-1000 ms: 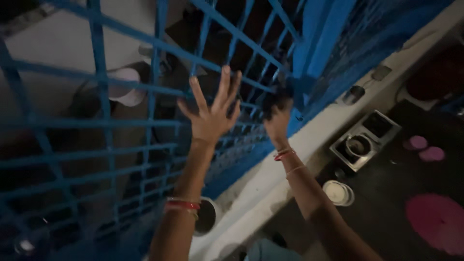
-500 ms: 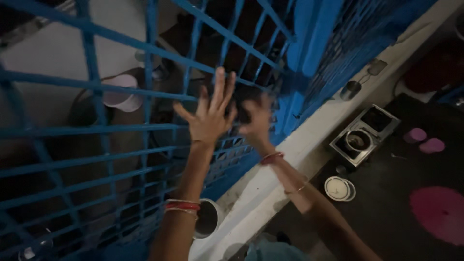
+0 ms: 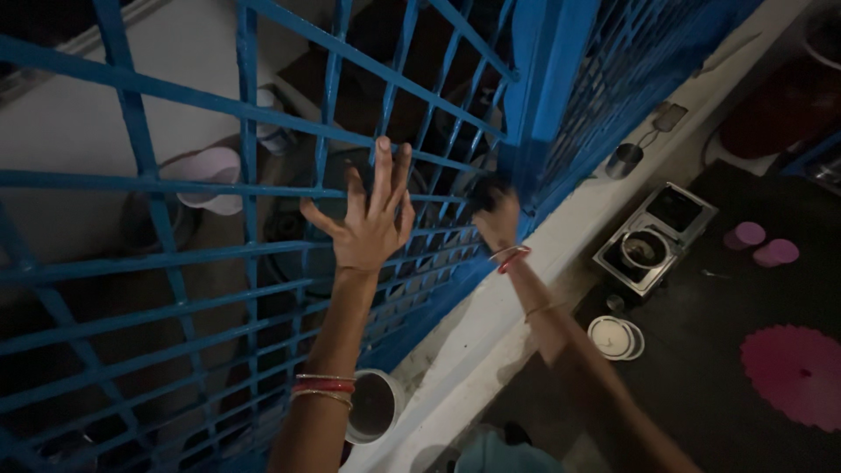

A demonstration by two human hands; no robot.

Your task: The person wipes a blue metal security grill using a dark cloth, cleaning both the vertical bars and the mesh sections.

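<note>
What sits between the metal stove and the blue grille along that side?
In the head view, only the bare pale ledge separates the stove from the blue grille; farther along, a small steel cup stands on it.

- The left hand [image 3: 363, 223] lies flat against the window grille [image 3: 175, 184].
- The right hand [image 3: 498, 219] is right of it, at the grille's frame.
- A stove [image 3: 653, 241] sits right of the grille, beyond the ledge [image 3: 491, 324].
- A cup [image 3: 372, 405] stands on the ledge below the grille.

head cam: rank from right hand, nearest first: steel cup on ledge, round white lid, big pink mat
From the right hand:
1. Steel cup, on the white ledge, further along it.
2. Round white lid, on the dark surface below the forearm.
3. Big pink mat, far lower right.
</note>
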